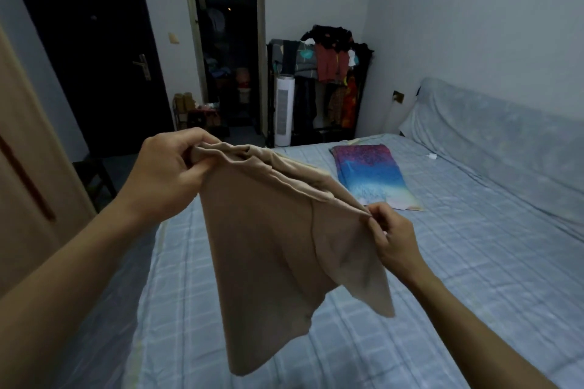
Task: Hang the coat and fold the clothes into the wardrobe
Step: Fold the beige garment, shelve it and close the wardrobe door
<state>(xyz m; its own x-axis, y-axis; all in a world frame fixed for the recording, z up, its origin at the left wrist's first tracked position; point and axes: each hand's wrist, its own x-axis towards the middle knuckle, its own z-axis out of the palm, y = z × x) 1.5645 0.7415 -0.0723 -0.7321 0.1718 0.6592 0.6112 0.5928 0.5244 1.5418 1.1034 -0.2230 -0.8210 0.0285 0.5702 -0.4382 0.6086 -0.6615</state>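
Timber filled the far left edge: a tan door panel (25, 167) with a dark slot in it, and behind it a black door (94, 41) with a metal lever handle. Moving across, the left hand (164, 170) was raised, fingers curled and thumb clamped over one bunched end of the top hem of the beige garment (268, 246). That garment hung down between the two hands in front of the person, over the near side of the bed (474, 278), its top edge gathered in folds and sloping down to the right. A loose flap dangled on its right side. Whether its lowest corner touched the bedcover could not be told. Behind it, at the back wall, an open doorway (227, 41) showed a dim, cluttered room. A white tower appliance (283, 110) stood just beside a dark clothes rack (325, 73) heaped with garments. Further right, the right hand (395, 240) sat lower than the left, thumb and curled fingertips pinching the other end of the hem. Beyond it, a folded cloth (373, 177) in purple, blue and pale tones lay flat on the blue checked bedcover, well apart from the held piece. At the far right, a pale blue cover draped the headboard (505, 136).
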